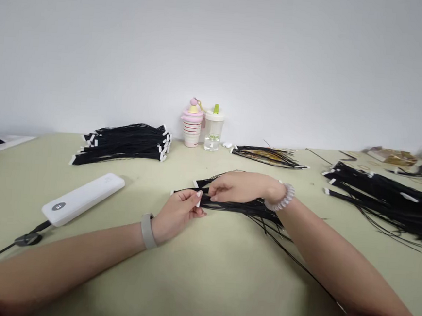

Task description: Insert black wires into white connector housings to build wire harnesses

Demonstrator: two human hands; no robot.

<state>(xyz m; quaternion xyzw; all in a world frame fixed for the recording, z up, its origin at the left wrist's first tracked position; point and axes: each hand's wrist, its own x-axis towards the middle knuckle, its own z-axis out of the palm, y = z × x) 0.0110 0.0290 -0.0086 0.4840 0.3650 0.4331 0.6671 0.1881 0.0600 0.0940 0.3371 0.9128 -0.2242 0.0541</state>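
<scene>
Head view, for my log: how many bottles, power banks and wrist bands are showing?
Bottles: 2 (pink ice-cream-shaped bottle, clear bottle)
Power banks: 1 (white power bank)
Wrist bands: 2 (grey wristband, pale beaded bracelet)
Total: 5

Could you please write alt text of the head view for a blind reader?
A left hand and right hand pinch a white-tabbed bundle of black strands on a pale green table. More bundles and a white power bank lie nearby.
</scene>
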